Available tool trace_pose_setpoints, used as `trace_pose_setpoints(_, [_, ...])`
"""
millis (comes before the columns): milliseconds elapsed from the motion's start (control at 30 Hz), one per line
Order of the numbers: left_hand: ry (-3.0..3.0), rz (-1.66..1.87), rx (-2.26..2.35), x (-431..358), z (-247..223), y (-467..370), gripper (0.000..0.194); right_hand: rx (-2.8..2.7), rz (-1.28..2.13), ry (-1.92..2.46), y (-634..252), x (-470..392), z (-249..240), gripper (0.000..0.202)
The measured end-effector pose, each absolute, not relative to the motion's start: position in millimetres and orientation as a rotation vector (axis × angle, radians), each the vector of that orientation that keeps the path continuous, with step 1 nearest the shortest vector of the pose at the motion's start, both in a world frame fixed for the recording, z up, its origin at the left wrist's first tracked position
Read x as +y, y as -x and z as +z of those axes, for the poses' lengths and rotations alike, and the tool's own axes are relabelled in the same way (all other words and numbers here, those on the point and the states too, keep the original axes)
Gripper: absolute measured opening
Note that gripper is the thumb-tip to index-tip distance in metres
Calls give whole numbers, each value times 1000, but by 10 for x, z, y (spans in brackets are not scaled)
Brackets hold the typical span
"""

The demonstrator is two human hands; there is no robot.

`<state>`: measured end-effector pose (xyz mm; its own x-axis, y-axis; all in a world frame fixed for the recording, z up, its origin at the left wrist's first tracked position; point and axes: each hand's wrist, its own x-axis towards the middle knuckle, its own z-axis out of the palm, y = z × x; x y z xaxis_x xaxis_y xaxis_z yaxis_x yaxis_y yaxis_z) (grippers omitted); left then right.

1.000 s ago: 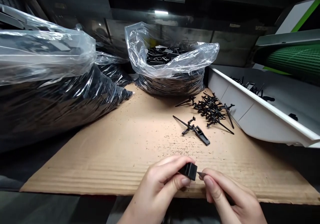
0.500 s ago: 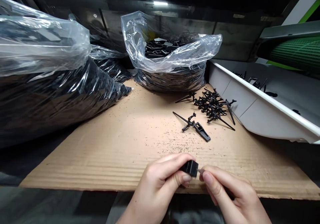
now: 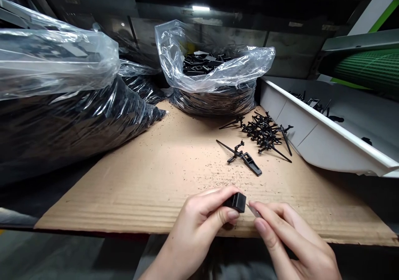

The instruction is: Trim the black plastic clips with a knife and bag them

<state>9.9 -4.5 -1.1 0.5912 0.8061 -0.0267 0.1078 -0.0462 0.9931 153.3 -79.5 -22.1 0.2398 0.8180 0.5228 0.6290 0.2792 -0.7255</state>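
Observation:
My left hand pinches a small black plastic part between thumb and fingers, its squared end facing right. Just right of that end, my right hand grips a thin pointed blade between thumb and forefinger; the rest of the blade is hidden in the hand. A narrow gap shows between the blade's tip and the part. Beyond the hands, a black clip-like part lies beside a thin branched plastic sprue on the cardboard.
Several black sprues are heaped beside a white bin holding some black pieces. A clear plastic bag of black parts stands at the back, another large bag at left. Fine black shavings dot the cardboard.
My right hand has drawn the blade slightly away from the part's end and changed its angle, so more of the blade shows. My left hand has raised and turned the part a little.

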Motion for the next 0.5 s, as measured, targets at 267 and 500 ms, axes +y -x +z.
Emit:
trace_pose_setpoints(267, [-1531,639,702,-8,9,-62,14,-1530,-6,1550,-1546,-693,-251,21])
trace_pose_setpoints(500, [-1553,806,815,-27,-4,-48,18,-1601,-137,1580,-1835,-816,-148,17])
